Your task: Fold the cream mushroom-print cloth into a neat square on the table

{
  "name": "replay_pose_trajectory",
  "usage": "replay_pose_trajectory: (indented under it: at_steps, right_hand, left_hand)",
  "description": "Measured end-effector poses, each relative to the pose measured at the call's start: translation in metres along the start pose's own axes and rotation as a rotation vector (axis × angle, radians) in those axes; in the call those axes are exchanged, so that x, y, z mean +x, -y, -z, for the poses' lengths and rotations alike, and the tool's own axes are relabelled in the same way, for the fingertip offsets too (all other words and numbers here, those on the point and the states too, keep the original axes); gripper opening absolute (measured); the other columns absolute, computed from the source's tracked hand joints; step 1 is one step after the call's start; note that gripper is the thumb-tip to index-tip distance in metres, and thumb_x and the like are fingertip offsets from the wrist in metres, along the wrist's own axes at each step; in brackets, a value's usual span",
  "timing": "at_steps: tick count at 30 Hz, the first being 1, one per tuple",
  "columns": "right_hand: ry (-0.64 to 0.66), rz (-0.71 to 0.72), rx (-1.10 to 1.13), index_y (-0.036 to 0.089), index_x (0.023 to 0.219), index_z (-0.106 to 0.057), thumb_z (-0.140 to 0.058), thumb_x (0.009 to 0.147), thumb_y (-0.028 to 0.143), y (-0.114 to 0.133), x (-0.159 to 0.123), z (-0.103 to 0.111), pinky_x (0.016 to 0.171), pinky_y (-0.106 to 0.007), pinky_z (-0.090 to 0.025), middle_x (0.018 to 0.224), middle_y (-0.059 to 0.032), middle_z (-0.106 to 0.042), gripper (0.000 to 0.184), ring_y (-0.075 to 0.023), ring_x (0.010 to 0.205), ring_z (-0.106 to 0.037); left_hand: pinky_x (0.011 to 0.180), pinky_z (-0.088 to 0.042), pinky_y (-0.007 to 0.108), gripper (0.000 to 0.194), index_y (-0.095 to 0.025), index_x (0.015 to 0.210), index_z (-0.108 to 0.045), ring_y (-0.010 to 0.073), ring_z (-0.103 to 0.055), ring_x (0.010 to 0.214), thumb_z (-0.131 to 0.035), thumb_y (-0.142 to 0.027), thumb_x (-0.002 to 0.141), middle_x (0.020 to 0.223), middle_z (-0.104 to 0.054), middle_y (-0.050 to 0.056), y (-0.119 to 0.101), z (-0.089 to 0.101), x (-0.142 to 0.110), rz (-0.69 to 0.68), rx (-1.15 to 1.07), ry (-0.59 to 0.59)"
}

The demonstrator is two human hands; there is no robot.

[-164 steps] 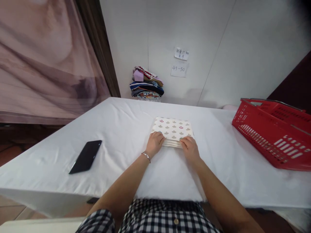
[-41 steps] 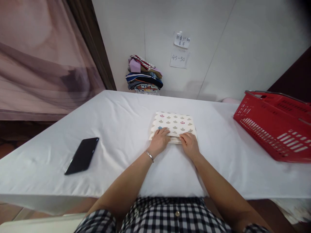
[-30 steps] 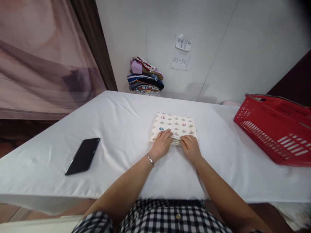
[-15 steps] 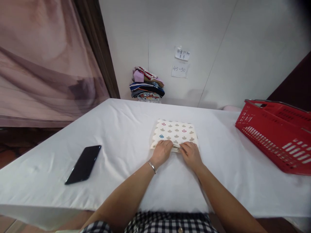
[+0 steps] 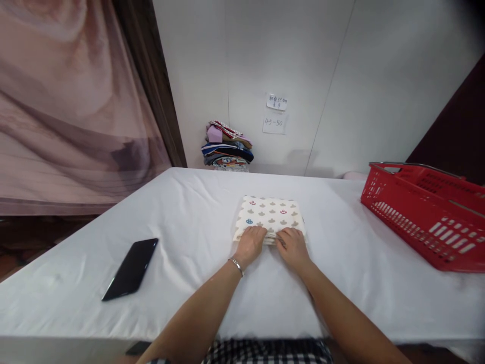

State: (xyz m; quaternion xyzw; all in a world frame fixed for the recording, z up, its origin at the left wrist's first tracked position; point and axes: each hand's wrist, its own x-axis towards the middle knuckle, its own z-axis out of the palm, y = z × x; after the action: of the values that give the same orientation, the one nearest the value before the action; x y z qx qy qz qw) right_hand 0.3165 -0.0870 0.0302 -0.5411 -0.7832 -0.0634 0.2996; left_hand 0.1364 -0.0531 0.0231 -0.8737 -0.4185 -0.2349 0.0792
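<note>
A folded cream cloth (image 5: 271,212) with grey, red and blue mushroom-like prints lies flat in front of me. Its near edge shows several stacked layers. My left hand (image 5: 251,241) grips that edge left of its middle, fingers closed over the layers. Close by on the right, my right hand (image 5: 293,245) pinches the same edge. A short stretch of the layered edge shows between the two hands; the fingertips are partly hidden by the cloth.
The cloth lies on a white-covered table (image 5: 182,217). A black tablet or phone (image 5: 131,269) lies at the left, and a red plastic basket (image 5: 420,217) stands at the right. Behind the table's far edge is a pile of folded fabrics (image 5: 227,146), near paper notes (image 5: 275,123) on the wall.
My view has tilted up slightly, so everything sits a little lower in the picture. Both hands keep their hold on the cloth's near edge, which looks much the same.
</note>
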Motion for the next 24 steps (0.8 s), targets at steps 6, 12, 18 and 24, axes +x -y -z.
replay_pose_trajectory:
  at_steps: [6,12,18,24]
  right_hand:
    - [0.037,-0.003,-0.064,0.019,0.088,-0.062,-0.051,0.079,0.017,0.002,0.001,0.002,0.078,-0.032,-0.029,0.085,-0.0042,-0.058,0.014,-0.0192,0.084,-0.048]
    - [0.072,-0.056,-0.127,0.02,0.089,-0.063,-0.051,0.077,0.013,0.003,0.002,0.002,0.077,-0.033,-0.029,0.086,-0.0042,-0.059,0.019,-0.0198,0.085,-0.048]
    - [0.012,-0.076,-0.141,0.02,0.094,-0.063,-0.047,0.079,0.011,-0.012,-0.004,0.004,0.078,-0.034,-0.031,0.088,-0.0049,-0.06,0.024,-0.0206,0.087,-0.049]
    - [0.001,0.006,-0.091,0.019,0.104,-0.061,-0.043,0.082,0.013,-0.025,-0.01,0.002,0.079,-0.035,-0.035,0.092,-0.0061,-0.061,0.029,-0.0217,0.089,-0.05]
  left_hand:
    - [0.074,-0.041,0.032,0.019,-0.017,0.095,-0.054,0.0189,-0.057,0.079,-0.039,-0.007,0.087,0.082,-0.061,0.004,0.0,0.001,0.002,0.024,-0.022,-0.021]
    - [0.073,-0.043,0.031,0.018,-0.018,0.097,-0.053,0.0179,-0.058,0.079,-0.036,-0.017,0.093,0.084,-0.063,0.004,0.0,0.0,0.004,0.129,-0.14,-0.083]
    - [0.072,-0.043,0.031,0.019,-0.019,0.092,-0.055,0.0168,-0.058,0.076,-0.037,-0.013,0.091,0.078,-0.062,0.003,-0.001,0.002,0.0,0.092,-0.127,-0.048]
    - [0.088,-0.041,0.037,0.023,-0.02,0.107,-0.054,0.0211,-0.055,0.1,-0.056,-0.028,0.085,0.104,-0.063,0.006,0.01,0.01,-0.009,-0.02,-0.222,-0.095]
